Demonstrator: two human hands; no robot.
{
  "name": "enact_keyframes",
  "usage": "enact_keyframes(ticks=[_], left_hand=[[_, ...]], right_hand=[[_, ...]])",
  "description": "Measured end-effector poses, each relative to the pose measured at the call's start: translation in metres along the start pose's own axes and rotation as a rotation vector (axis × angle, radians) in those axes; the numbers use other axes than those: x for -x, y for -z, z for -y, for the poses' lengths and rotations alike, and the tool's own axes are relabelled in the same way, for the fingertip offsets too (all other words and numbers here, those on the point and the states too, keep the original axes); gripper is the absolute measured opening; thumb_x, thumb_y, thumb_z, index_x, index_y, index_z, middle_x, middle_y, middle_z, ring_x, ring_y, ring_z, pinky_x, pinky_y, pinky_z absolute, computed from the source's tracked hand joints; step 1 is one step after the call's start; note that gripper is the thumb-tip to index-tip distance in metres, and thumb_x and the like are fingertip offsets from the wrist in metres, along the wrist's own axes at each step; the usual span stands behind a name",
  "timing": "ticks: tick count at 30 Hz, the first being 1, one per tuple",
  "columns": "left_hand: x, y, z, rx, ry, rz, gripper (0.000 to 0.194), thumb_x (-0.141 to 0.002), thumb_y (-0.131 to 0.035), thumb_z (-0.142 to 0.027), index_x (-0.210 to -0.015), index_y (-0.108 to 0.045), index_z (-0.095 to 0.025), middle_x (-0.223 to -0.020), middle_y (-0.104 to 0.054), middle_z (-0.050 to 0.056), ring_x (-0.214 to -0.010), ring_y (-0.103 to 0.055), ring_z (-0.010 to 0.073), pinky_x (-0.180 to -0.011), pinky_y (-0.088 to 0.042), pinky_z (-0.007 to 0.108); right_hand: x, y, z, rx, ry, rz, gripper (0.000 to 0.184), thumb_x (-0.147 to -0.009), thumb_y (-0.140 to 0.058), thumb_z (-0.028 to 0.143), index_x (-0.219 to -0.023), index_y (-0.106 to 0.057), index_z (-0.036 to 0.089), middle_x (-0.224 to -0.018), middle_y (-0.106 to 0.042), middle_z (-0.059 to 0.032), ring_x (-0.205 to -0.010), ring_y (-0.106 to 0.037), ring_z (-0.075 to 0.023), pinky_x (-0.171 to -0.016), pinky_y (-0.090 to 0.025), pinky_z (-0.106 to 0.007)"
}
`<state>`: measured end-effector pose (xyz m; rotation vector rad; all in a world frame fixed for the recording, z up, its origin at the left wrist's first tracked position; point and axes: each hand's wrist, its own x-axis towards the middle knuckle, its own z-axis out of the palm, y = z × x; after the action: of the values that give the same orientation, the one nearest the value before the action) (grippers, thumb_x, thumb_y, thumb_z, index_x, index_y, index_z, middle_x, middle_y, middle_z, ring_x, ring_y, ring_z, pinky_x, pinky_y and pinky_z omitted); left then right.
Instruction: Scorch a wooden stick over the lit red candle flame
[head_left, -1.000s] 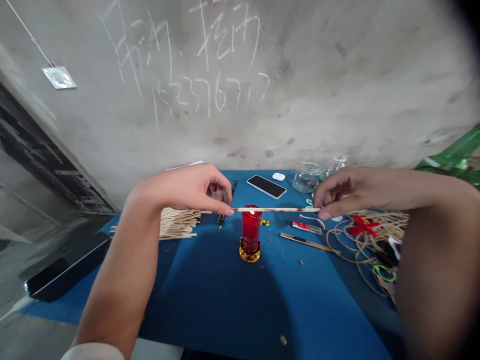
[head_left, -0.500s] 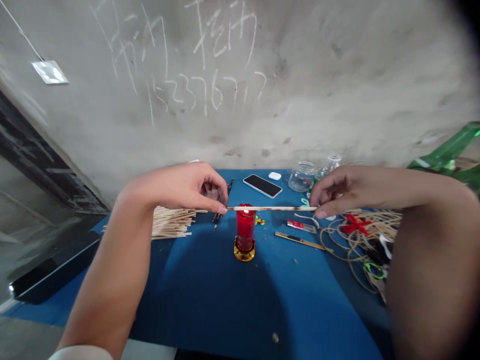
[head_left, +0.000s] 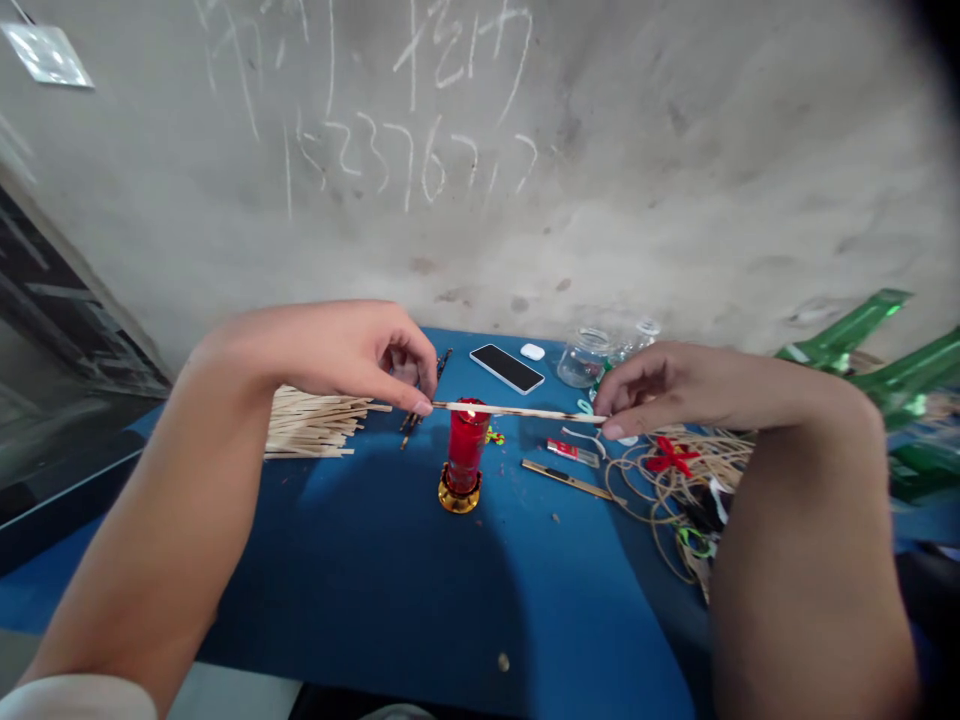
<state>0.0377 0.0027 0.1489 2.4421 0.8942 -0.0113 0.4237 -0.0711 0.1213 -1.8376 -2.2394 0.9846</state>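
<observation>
Between my two hands a thin wooden stick (head_left: 517, 411) with dark scorched patches is stretched crosswise over a red candle (head_left: 466, 450) on a gold base. My left hand (head_left: 382, 360) pinches the stick's left end between thumb and fingers. At the right end, my right hand (head_left: 649, 390) pinches it the same way, slightly lower. The candle's lit top glows just at the stick, nearer the left hand. Whether the flame touches the wood I cannot tell.
Pale sticks (head_left: 311, 425) lie in a pile at left, darkened sticks (head_left: 411, 425) beside them. Behind are a phone (head_left: 507, 368) and a glass jar (head_left: 583, 358). A lighter (head_left: 572, 452), a utility knife (head_left: 571, 481), coiled cane strips (head_left: 660, 510) and green bottles (head_left: 847, 335) occupy the right.
The stick now slants down to the right instead of lying level, and its scorched patches show more. Both hands still pinch its ends. The whole view has shifted a little.
</observation>
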Motion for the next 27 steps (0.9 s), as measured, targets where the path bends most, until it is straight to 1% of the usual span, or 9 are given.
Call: enact_keyframes(ticks=[8, 12, 16, 22, 27], left_hand=[[0.002, 0.0006, -0.0018, -0.019, -0.01, 0.004, 0.024, -0.091, -0.082, -0.051, -0.098, -0.088, -0.028, -0.086, -0.081, 0.0, -0.076, -0.071, 0.0181, -0.066, -0.045, 0.027], [0.003, 0.0011, -0.0043, -0.045, 0.005, 0.014, 0.023, -0.093, -0.08, -0.047, -0.099, -0.087, -0.026, -0.087, -0.081, 0.0, -0.078, -0.072, 0.0173, -0.067, -0.046, 0.026], [0.0036, 0.0015, -0.005, -0.062, 0.008, 0.013, 0.024, -0.094, -0.079, -0.048, -0.101, -0.087, -0.026, -0.088, -0.082, 0.001, -0.078, -0.072, 0.017, -0.067, -0.046, 0.025], [0.0031, 0.0009, -0.0045, -0.061, 0.006, 0.01, 0.024, -0.094, -0.078, -0.047, -0.1, -0.087, -0.026, -0.088, -0.082, 0.001, -0.079, -0.073, 0.0175, -0.068, -0.047, 0.025], [0.0038, 0.0003, -0.0054, -0.062, 0.001, 0.016, 0.023, -0.094, -0.078, -0.046, -0.101, -0.088, -0.026, -0.087, -0.082, 0.001, -0.077, -0.071, 0.017, -0.066, -0.045, 0.025]], right_hand=[[-0.0014, 0.0006, -0.0007, 0.019, 0.007, 0.018, 0.048, -0.078, -0.092, 0.069, -0.103, -0.089, 0.028, -0.091, -0.081, -0.0049, -0.083, -0.063, -0.0219, -0.071, -0.046, -0.035], [-0.0013, 0.0008, -0.0039, 0.023, 0.012, 0.009, 0.048, -0.077, -0.093, 0.07, -0.103, -0.089, 0.03, -0.092, -0.081, -0.0054, -0.085, -0.066, -0.0238, -0.07, -0.048, -0.034], [-0.0018, 0.0009, -0.0038, 0.033, 0.017, 0.006, 0.046, -0.077, -0.094, 0.069, -0.101, -0.089, 0.031, -0.092, -0.082, -0.0053, -0.085, -0.068, -0.0251, -0.069, -0.048, -0.034], [0.0027, 0.0006, 0.0009, 0.013, 0.015, 0.026, 0.047, -0.082, -0.091, 0.069, -0.105, -0.088, 0.028, -0.093, -0.081, -0.0057, -0.085, -0.066, -0.0228, -0.072, -0.048, -0.034], [0.0032, -0.0002, 0.0027, 0.002, -0.011, 0.019, 0.052, -0.078, -0.093, 0.07, -0.106, -0.089, 0.027, -0.092, -0.08, -0.0058, -0.085, -0.064, -0.0222, -0.072, -0.047, -0.035]])
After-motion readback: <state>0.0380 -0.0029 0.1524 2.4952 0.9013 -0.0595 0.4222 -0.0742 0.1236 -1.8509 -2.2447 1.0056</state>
